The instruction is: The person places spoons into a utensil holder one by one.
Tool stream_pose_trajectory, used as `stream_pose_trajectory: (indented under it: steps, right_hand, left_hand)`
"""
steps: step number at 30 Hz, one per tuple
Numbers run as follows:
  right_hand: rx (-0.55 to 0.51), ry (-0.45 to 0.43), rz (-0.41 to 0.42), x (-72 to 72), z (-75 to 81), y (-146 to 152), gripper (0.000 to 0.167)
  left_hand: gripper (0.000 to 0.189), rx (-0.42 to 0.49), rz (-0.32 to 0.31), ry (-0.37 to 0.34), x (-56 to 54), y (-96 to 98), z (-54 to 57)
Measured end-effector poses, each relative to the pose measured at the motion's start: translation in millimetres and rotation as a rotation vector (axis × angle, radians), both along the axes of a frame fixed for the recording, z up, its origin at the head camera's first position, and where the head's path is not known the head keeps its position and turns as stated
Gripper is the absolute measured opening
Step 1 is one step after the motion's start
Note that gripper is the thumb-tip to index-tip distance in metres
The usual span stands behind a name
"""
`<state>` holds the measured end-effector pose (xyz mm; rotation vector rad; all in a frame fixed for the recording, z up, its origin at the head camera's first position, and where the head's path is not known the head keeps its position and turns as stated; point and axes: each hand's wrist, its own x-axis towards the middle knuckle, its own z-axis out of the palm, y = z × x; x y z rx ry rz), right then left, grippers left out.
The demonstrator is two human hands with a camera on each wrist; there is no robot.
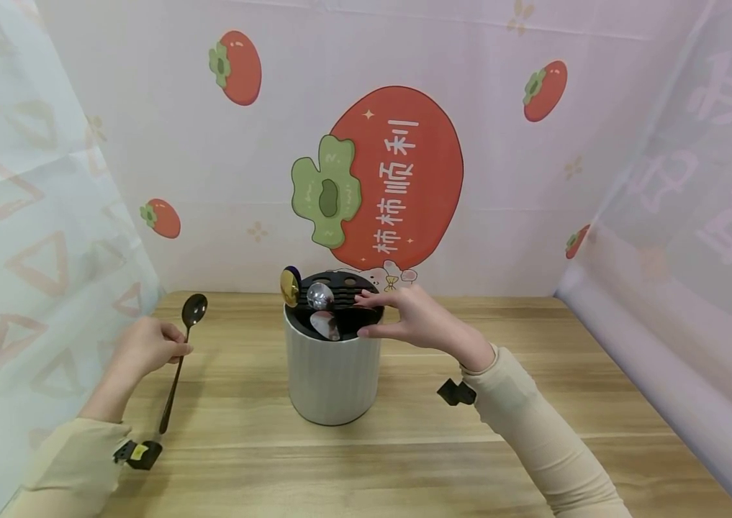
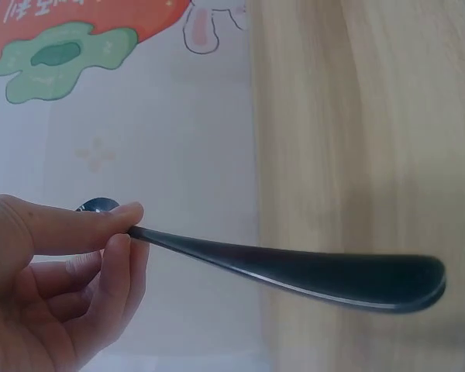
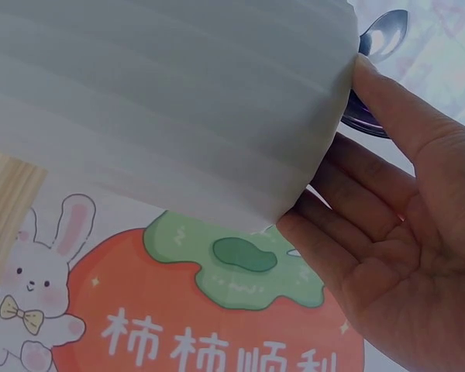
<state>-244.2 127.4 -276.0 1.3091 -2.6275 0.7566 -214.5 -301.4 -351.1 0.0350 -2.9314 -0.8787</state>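
My left hand (image 1: 148, 347) pinches a long black spoon (image 1: 194, 309) partway along its handle, bowl up, above the table's left side. In the left wrist view the spoon's wide handle end (image 2: 333, 277) points right, away from the fingertips. A white ribbed utensil holder (image 1: 333, 381) with a black slotted insert (image 1: 314, 279) stands mid-table. My right hand (image 1: 420, 320) grips its top right side, thumb at the front rim and fingers over the back. A gold spoon (image 1: 290, 286), a round silver spoon (image 1: 320, 296) and another silver spoon (image 1: 324, 325) stick out of the holder.
The wooden table (image 1: 236, 460) ends at a printed cloth backdrop (image 1: 502, 216) behind the holder. Cloth panels rise on the left and right sides. A small black device (image 1: 139, 455) sits at the left wrist, another (image 1: 456, 393) at the right.
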Motion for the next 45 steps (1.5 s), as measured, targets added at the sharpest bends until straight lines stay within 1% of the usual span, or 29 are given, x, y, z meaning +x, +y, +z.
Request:
stream_pose_trajectory:
  steps: [4,7,13,19,24,30,37,45]
  right_hand:
    - [0.002,-0.001,-0.002,0.0,0.1,0,0.047]
    - [0.006,-0.007,-0.007,0.7,0.8,-1,0.047]
    - [0.01,-0.008,-0.007,1.6,1.2,0,0.047]
    - [0.005,-0.006,-0.006,1.9,1.1,0,0.047]
    - [-0.002,0.006,-0.005,1.2,-0.1,0,0.047]
    - [-0.006,0.0,-0.006,1.2,0.0,0,0.047]
    - [-0.002,-0.002,-0.009,1.3,0.1,0,0.046]
    - [-0.002,-0.013,-0.008,1.7,0.3,0,0.047]
  left_hand:
    - [0.018,0.01,0.007,0.007,0.4,6.3,3.5]
    - [0.018,0.004,0.008,0.027,1.8,11.4,7.2]
    - [0.02,0.009,-0.002,0.064,7.7,23.0,18.1]
    - [0.016,0.004,-0.016,0.105,12.0,35.7,28.8]
    - [0.016,0.007,-0.009,0.131,16.3,46.2,37.3]
    - [0.018,0.018,-0.007,0.147,19.5,56.0,45.0]
    - [0.019,0.024,-0.011,0.184,22.2,65.8,54.2]
    - [0.019,0.041,-0.015,0.222,27.7,79.4,65.1]
